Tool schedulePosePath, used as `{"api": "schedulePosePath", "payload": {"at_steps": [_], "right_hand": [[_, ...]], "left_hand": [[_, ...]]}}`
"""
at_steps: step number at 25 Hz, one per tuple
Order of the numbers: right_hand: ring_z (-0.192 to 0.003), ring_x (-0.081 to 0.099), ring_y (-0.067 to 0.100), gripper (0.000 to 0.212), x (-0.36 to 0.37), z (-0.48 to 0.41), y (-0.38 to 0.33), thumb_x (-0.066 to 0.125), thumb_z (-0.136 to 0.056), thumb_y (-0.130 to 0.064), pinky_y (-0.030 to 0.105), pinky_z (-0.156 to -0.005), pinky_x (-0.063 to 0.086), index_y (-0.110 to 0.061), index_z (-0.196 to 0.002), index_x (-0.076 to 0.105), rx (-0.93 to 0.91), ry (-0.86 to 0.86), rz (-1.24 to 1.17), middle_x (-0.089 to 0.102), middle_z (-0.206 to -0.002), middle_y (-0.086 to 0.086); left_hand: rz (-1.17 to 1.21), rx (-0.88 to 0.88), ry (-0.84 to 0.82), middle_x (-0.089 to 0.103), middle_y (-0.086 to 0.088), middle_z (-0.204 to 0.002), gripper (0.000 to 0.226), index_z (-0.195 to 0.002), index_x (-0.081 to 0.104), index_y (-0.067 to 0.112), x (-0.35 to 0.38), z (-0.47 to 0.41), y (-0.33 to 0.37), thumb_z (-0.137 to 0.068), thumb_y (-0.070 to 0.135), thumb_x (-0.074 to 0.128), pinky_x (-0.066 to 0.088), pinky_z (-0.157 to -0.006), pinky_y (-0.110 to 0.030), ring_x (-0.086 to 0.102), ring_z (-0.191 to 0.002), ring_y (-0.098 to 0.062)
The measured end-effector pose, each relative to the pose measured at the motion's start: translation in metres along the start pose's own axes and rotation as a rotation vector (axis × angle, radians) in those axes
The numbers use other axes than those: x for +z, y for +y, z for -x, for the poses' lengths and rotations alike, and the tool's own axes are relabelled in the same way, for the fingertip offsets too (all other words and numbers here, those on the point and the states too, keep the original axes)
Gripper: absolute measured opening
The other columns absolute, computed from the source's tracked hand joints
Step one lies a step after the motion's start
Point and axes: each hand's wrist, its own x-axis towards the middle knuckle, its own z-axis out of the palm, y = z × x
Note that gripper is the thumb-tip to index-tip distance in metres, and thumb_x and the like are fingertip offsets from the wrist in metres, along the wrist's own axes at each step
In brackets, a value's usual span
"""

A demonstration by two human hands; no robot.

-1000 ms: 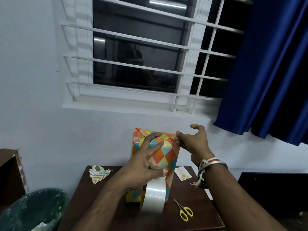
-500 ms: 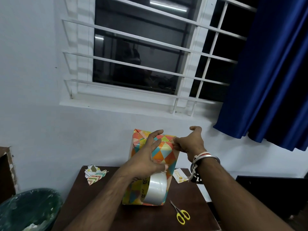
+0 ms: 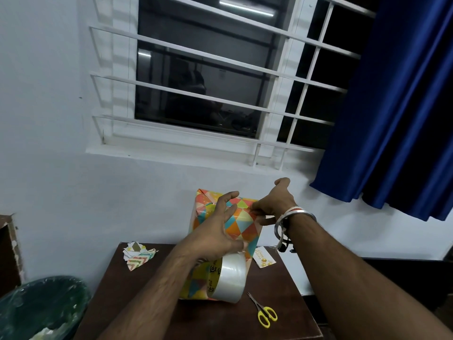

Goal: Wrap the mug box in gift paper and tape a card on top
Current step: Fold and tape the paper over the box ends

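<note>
The yellow scissors (image 3: 266, 314) lie on the desk (image 3: 152, 303), below and to the right of the left grip, and nobody touches them; the tape roll (image 3: 229, 278) hangs just under the left hand (image 3: 213, 236), and that grip holds it with the thumb and lower fingers while the long fingers spread flat on the front of the mug box (image 3: 242, 225); the box is all covered in bright paper and stands on the desk between the two grips, leaning a little; the right hand (image 3: 274, 206) has its grip pinched together on the top right edge of the box, thumb sticking up; a second ago that pinch sat at the top corner, and now it has slid a little down the side, while the left grip has stayed put; I think a strip of tape is being pulled over the top fold and rubbed down, but the tape itself is too clear to see; so the wrapping looks nearly done; the card (image 3: 264, 259) lies flat on the desk just below the right grip, not yet on top, so taping it is still to come; paper scraps (image 3: 138, 256) sit far to the left of the left grip.
</note>
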Motion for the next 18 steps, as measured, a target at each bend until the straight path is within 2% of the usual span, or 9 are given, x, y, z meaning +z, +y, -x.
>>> {"api": "schedulePosePath", "payload": {"at_steps": [3, 5, 7, 8, 10, 11, 14, 16, 18], "right_hand": [[-0.080, 0.073, 0.032, 0.089, -0.005, -0.001, 0.004, 0.091, -0.075, -0.013, 0.049, -0.069, 0.065, -0.020, -0.134, 0.025, -0.021, -0.030, 0.117, 0.064, -0.105, 0.017], [-0.086, 0.070, 0.031, 0.087, -0.008, -0.001, 0.013, 0.090, -0.077, -0.022, 0.045, -0.066, 0.064, -0.018, -0.136, 0.026, 0.020, -0.063, 0.087, 0.061, -0.114, 0.017], [-0.076, 0.067, 0.023, 0.066, -0.008, 0.004, 0.021, 0.082, -0.087, -0.022, 0.036, -0.054, 0.059, -0.014, -0.131, 0.034, 0.112, -0.120, -0.047, 0.064, -0.111, 0.017], [-0.073, 0.066, 0.022, 0.051, -0.007, 0.005, 0.023, 0.077, -0.091, -0.022, 0.033, -0.053, 0.057, -0.011, -0.126, 0.042, 0.130, -0.133, -0.074, 0.067, -0.107, 0.017], [-0.071, 0.066, 0.022, 0.023, -0.001, 0.003, 0.028, 0.065, -0.094, -0.023, 0.032, -0.060, 0.059, -0.008, -0.111, 0.058, 0.123, -0.131, -0.063, 0.070, -0.099, 0.015], [-0.071, 0.066, 0.022, 0.018, 0.002, 0.002, 0.030, 0.060, -0.094, -0.023, 0.033, -0.064, 0.061, -0.008, -0.105, 0.063, 0.107, -0.117, -0.045, 0.071, -0.095, 0.014], [-0.071, 0.072, 0.025, 0.026, 0.008, 0.001, 0.034, 0.048, -0.096, -0.032, 0.041, -0.077, 0.064, -0.013, -0.092, 0.065, -0.018, -0.023, 0.168, 0.072, -0.088, 0.010], [-0.074, 0.073, 0.027, 0.038, 0.011, 0.002, 0.038, 0.040, -0.099, -0.045, 0.046, -0.081, 0.063, -0.017, -0.091, 0.063, -0.080, 0.032, 0.320, 0.071, -0.088, 0.007], [-0.083, 0.071, 0.028, 0.046, 0.014, 0.001, 0.044, 0.034, -0.101, -0.054, 0.045, -0.084, 0.060, -0.018, -0.097, 0.063, -0.111, 0.089, 0.391, 0.071, -0.094, 0.005]], "left_hand": [[0.008, -0.013, 0.006, 0.025, 0.016, -0.167, 0.115, -0.138, 0.007, 0.074, 0.001, -0.002, -0.001, -0.078, 0.019, 0.088, 0.058, -0.100, -0.036, 0.059, -0.130, -0.023], [0.007, -0.018, 0.012, 0.025, 0.016, -0.167, 0.115, -0.139, 0.006, 0.073, 0.001, -0.004, -0.002, -0.078, 0.019, 0.088, 0.057, -0.101, -0.040, 0.055, -0.134, -0.023], [0.010, -0.023, 0.013, 0.024, 0.016, -0.167, 0.116, -0.141, 0.005, 0.072, 0.003, -0.006, -0.003, -0.078, 0.018, 0.087, 0.057, -0.101, -0.040, 0.053, -0.135, -0.022], [0.005, -0.025, 0.016, 0.023, 0.016, -0.167, 0.116, -0.142, 0.005, 0.070, 0.005, -0.006, -0.003, -0.078, 0.018, 0.087, 0.058, -0.101, -0.040, 0.054, -0.134, -0.022], [0.009, -0.027, 0.031, 0.023, 0.016, -0.167, 0.116, -0.142, 0.006, 0.070, 0.006, -0.006, -0.004, -0.078, 0.016, 0.087, 0.058, -0.101, -0.040, 0.053, -0.135, -0.022], [0.022, -0.024, 0.039, 0.023, 0.016, -0.167, 0.115, -0.139, 0.008, 0.072, 0.007, -0.006, -0.004, -0.078, 0.015, 0.087, 0.058, -0.101, -0.039, 0.051, -0.137, -0.022], [0.075, 0.012, 0.056, 0.027, 0.018, -0.165, 0.109, -0.132, 0.016, 0.076, 0.007, 0.000, -0.004, -0.079, 0.010, 0.086, 0.059, -0.097, -0.036, 0.051, -0.137, -0.021], [0.173, 0.051, 0.073, 0.031, 0.020, -0.163, 0.100, -0.133, 0.027, 0.070, 0.007, 0.007, -0.006, -0.081, 0.005, 0.083, 0.061, -0.093, -0.038, 0.066, -0.122, -0.022], [0.289, 0.089, 0.117, 0.036, 0.021, -0.161, 0.091, -0.133, 0.036, 0.062, 0.004, 0.018, -0.009, -0.083, 0.000, 0.081, 0.062, -0.091, -0.038, 0.074, -0.107, -0.017]]}}
